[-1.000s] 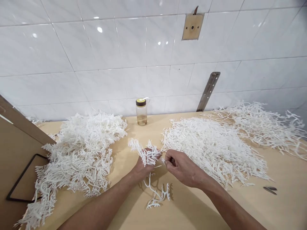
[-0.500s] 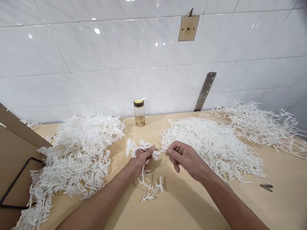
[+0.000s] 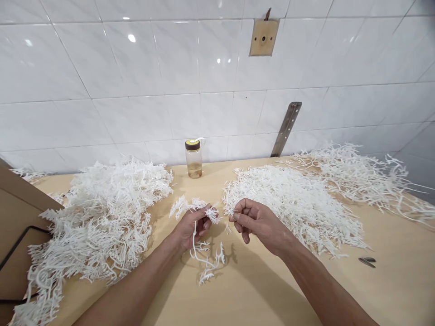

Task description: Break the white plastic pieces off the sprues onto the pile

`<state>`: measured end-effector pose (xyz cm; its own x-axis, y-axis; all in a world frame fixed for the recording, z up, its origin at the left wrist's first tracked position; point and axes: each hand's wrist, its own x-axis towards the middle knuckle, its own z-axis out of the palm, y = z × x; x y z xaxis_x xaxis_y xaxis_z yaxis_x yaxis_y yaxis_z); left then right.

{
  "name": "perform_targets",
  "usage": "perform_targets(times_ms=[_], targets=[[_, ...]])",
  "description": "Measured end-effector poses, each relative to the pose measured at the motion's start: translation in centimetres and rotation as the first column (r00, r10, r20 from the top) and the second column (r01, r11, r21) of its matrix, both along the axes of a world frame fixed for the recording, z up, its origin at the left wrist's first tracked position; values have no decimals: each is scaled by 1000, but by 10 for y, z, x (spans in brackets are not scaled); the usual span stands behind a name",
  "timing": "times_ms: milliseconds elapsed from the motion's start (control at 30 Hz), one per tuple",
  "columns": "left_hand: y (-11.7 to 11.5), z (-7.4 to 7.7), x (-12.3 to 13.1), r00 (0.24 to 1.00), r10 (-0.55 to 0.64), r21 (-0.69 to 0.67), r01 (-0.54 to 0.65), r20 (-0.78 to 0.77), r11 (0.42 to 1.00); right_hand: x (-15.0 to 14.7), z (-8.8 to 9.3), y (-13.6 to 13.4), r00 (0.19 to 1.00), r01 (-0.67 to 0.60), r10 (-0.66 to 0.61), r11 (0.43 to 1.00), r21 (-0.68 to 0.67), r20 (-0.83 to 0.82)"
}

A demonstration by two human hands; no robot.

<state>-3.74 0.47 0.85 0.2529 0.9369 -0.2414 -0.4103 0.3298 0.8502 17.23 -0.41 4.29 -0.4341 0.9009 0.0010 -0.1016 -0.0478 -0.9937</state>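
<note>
My left hand [image 3: 194, 227] is closed around a white branching plastic stem [image 3: 204, 260], which looks like an artificial twig. Its tufted ends stick out above the fingers, and a curved, forked part hangs below the palm. To its right, my right hand [image 3: 251, 219] pinches thumb and forefinger together at what looks like a small white sprig [image 3: 231, 211]; the tips partly hide it. A gap separates the two hands. Between them, a loose bit of white sprig [image 3: 228, 229] lies on the table. Just behind my right hand spreads a pile of short white sprigs [image 3: 288, 199].
A large heap of tufted white branches [image 3: 102, 217] covers the left, beside a cardboard box [image 3: 20, 203]. Bare white stems [image 3: 360, 174] lie far right. A lidded jar [image 3: 193, 159] stands near the tiled wall. Small dark snips [image 3: 367, 262] rest at right on the wooden table [image 3: 258, 294].
The view has shifted slightly to the right. My left hand has turned the branch a little, so a tuft now fans out by the fingertips. My right hand keeps its pinch.
</note>
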Motion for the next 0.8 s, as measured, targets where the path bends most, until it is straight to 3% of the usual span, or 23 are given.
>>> perform_targets(times_ms=[367,667,800], targets=[[-4,3,6,999,8,-29,-7,48,1000,7,-3,6,997,14,-19,998,68,76],[-2,-5,3,996,-2,-20,4,86,1000,12,4,6,988,-17,11,999,-39,-156],[-1,-6,3,995,-7,-9,8,95,1000,12,2,6,989,-8,7,1000,-4,-147]])
